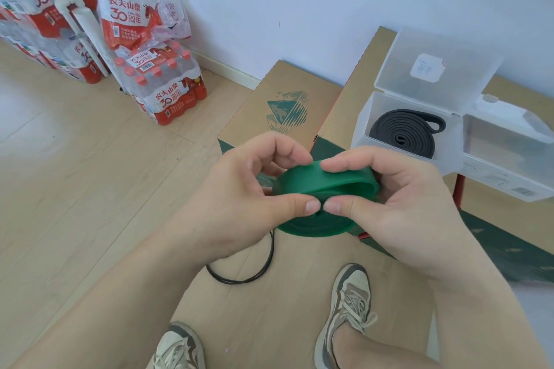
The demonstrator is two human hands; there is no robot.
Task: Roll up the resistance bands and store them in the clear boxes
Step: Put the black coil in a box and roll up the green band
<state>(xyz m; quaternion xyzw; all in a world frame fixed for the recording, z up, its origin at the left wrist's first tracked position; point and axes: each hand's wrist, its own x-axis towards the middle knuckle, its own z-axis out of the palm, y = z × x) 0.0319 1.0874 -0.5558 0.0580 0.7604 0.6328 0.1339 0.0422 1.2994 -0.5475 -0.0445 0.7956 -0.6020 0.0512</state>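
Note:
A green resistance band (317,183) is pinched between both hands in mid-air above the cardboard boxes. My left hand (245,195) grips its left side, thumb on the near edge. My right hand (398,198) holds its right side, fingers pressing on top. The band forms flattened loops, with a lower loop (314,226) hanging beneath the thumbs. At the right, a clear box (362,126) stands with its lid (437,69) up and a rolled black band (404,133) inside. A second clear box (506,159) sits beside it, closed.
The clear boxes rest on brown cardboard cartons (278,99) against the white wall. A thin black loop (248,272) lies on the cardboard near my shoes (347,308). Packs of bottled water (159,81) stand on the wooden floor at the left.

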